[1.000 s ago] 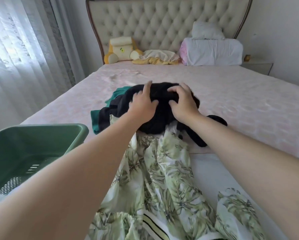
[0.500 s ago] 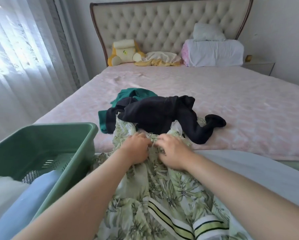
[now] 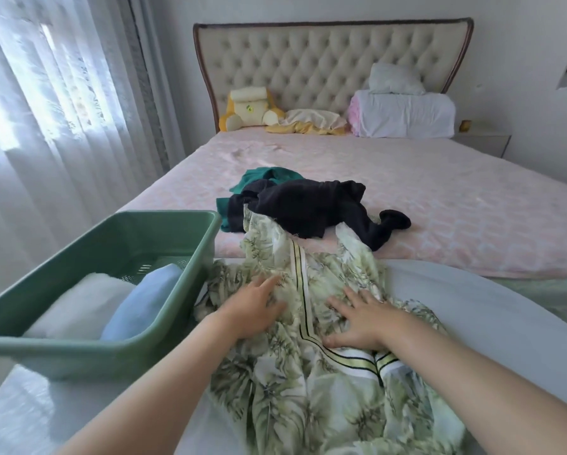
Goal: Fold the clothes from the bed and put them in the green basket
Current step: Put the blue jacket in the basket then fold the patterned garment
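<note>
Daylight glowed through sheer white curtains (image 3: 46,110) at ten o'clock. At twelve, a beige button-tufted headboard framed in dark wood (image 3: 324,60) topped the pink-quilted bed (image 3: 439,192) against a plain white wall (image 3: 511,60); a low pale nightstand (image 3: 485,143) sat at two.

Headboard (image 3: 334,60): beige, tufted.
Plush toy (image 3: 247,108): yellow, against the headboard.
Pillows (image 3: 405,114): white, stacked right.
Curtain (image 3: 56,110): sheer, sunlit, left.
</note>
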`<state>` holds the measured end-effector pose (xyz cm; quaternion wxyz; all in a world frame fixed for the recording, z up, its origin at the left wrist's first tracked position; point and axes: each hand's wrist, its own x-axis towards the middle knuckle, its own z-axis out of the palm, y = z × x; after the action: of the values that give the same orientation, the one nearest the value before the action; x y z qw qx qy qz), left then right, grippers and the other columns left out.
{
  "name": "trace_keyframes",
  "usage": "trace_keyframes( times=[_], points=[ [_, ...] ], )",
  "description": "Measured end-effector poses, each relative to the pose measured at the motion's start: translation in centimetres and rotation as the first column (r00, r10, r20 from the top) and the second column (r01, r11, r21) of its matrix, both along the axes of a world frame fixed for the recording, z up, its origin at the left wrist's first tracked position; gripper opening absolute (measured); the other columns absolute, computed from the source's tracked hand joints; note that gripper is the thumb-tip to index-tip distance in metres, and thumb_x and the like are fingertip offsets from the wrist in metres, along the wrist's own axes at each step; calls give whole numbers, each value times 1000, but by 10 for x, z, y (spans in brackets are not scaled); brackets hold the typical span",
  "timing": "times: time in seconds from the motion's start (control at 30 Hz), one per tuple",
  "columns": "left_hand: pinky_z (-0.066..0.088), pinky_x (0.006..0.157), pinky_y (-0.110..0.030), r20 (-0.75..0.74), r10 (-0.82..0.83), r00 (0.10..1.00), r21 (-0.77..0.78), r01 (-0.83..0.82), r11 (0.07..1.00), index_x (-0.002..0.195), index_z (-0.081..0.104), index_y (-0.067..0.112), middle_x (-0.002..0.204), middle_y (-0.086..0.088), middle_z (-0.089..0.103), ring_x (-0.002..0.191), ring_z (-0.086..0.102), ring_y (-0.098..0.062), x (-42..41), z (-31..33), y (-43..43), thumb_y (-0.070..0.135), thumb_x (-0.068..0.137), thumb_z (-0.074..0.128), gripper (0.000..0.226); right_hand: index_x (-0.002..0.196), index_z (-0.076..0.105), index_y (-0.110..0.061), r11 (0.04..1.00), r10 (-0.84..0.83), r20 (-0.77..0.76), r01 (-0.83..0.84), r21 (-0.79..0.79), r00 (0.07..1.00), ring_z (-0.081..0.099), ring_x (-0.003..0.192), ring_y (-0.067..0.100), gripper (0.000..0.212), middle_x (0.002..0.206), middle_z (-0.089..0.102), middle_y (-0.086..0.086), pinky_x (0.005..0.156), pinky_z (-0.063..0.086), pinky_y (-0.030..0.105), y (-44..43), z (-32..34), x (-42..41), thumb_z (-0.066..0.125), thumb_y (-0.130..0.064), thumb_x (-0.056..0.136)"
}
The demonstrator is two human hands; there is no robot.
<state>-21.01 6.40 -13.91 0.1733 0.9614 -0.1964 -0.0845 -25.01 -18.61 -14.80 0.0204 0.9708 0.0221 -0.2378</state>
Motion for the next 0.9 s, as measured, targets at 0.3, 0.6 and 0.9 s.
trace_keyframes(
  times=[0.3, 0.6, 0.9],
  points=[
    [47, 94, -28, 18, -174, 985, 94, 171, 981, 143, 37, 35, 141, 10, 38, 115, 52, -12, -67, 7, 27, 62, 80, 70, 77, 161, 2, -30, 989, -133, 9, 133, -65, 991, 12, 154, 33, 105, 169, 4, 7, 123, 17, 54, -5, 23, -55, 52, -78, 82],
    [49, 64, -31, 167, 128, 978, -135, -106, 985, 95, 52, 26, 92, 1, 65, 76, 60, -17, -83, 20, 40, 30, 103, 46, 11, 138, 48, -34, 830, 144, 44, -145, 539, 989, 50, 125, 8, 75, 140, 49, -12, 110, 44, 39, 55, 44, -127, 69, -71, 77],
    [45, 61, -33, 149, 177, 973, -242, -138, 960, 81, 58, 14, 74, 1, 62, 65, 57, -16, -89, 37, 40, 58, 94, 53, 46, 92, 64, -19, 982, 108, 376, -40, -184, 920, 65, 96, 23, 28, 102, 68, 1, 91, 52, 37, 20, 38, -120, 48, 2, 83]
  ],
)
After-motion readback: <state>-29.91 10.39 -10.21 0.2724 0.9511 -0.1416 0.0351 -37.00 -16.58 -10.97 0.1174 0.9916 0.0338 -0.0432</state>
